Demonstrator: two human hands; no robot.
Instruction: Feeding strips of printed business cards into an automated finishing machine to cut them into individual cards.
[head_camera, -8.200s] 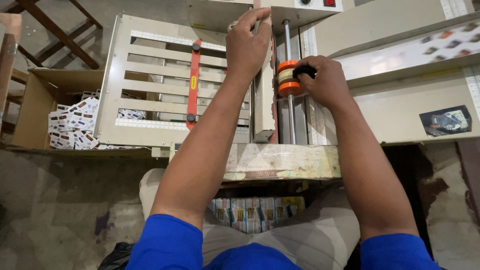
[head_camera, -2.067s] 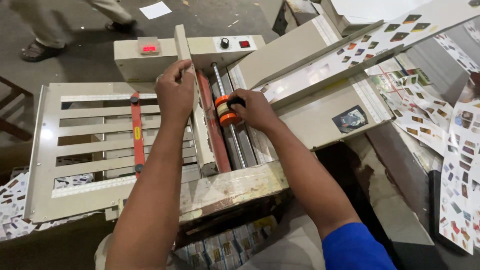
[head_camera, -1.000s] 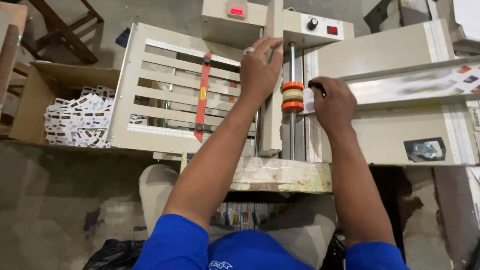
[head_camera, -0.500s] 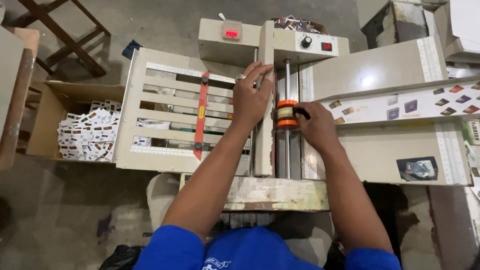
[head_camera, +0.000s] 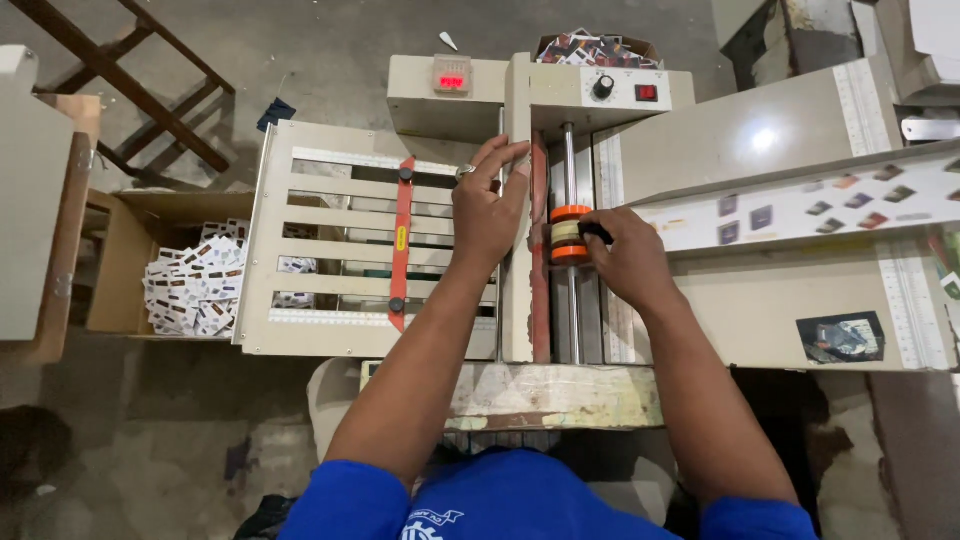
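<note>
I look down on a beige sheet-cutting machine (head_camera: 770, 310) with a slatted tray (head_camera: 330, 250) on its left. My left hand (head_camera: 487, 205) rests flat on the upright cover bar (head_camera: 518, 300) in the middle, fingers spread over its top edge, a ring on one finger. My right hand (head_camera: 625, 258) pinches a small black tool against the orange roller wheel (head_camera: 569, 234) on the steel shaft (head_camera: 570, 320). A printed sheet (head_camera: 820, 200) with small coloured pictures lies on the right feed table.
A cardboard box (head_camera: 120, 270) of cut printed cards (head_camera: 195, 285) sits left of the tray. A control panel with a red display (head_camera: 452, 80), a knob (head_camera: 602, 87) and a red switch (head_camera: 647, 92) is at the far end. Wooden frame (head_camera: 130, 95) at far left.
The view has pulled back and steadied over the machine. Both hands stay where they were, left on the cover bar, right at the orange wheel.
</note>
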